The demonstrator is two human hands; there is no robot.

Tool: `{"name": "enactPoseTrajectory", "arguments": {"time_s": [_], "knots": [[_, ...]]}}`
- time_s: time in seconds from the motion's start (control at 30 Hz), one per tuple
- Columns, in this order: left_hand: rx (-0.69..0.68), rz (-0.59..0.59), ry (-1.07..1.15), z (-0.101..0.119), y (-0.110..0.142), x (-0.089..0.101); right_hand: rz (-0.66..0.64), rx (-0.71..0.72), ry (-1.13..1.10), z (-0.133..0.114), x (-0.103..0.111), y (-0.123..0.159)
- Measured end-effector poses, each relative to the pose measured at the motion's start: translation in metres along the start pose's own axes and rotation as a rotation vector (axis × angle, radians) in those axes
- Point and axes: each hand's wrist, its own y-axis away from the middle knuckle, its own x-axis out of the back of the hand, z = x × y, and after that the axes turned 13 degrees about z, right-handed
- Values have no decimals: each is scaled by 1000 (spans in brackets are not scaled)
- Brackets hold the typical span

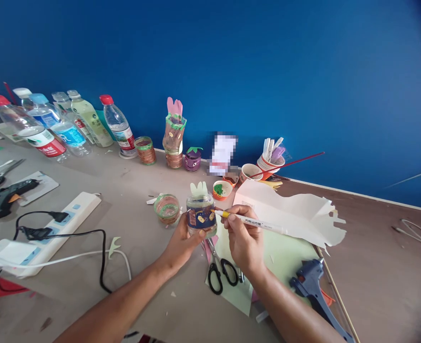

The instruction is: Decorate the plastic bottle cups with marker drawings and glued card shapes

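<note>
My left hand (181, 247) is wrapped around a small clear plastic container (200, 214), cut like a bottle base, with a dark blue patterned band and pale green ear-shaped paper at its top. Between the fingers of my right hand (245, 238) is a white paint marker (256, 223) with a yellow collar. Its tip meets or nearly meets the band's right side; I cannot tell which. Below the hands lie black-handled scissors (221, 274) on pale green paper (285, 255). A green-rimmed clear cup (166, 209) stands left of the held container.
Plastic bottles (119, 126) and painted bottle crafts (174, 140) line the blue wall. A power strip (67, 224) with cords lies left, near a black glue gun (12, 195). A blue glue gun (313, 290) lies right. Paint cups (222, 190) and white paper (296, 209) sit behind my right hand.
</note>
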Motion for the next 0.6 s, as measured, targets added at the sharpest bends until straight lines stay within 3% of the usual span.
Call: {"name": "enactPoseTrajectory", "arguments": {"time_s": [0.27,0.6], "knots": [[55,-9,53,-5,-1,3,22,56,28,1,3,6],[40,13,62,5,-3,-1,-140,136,72,-1,-1,20]]}}
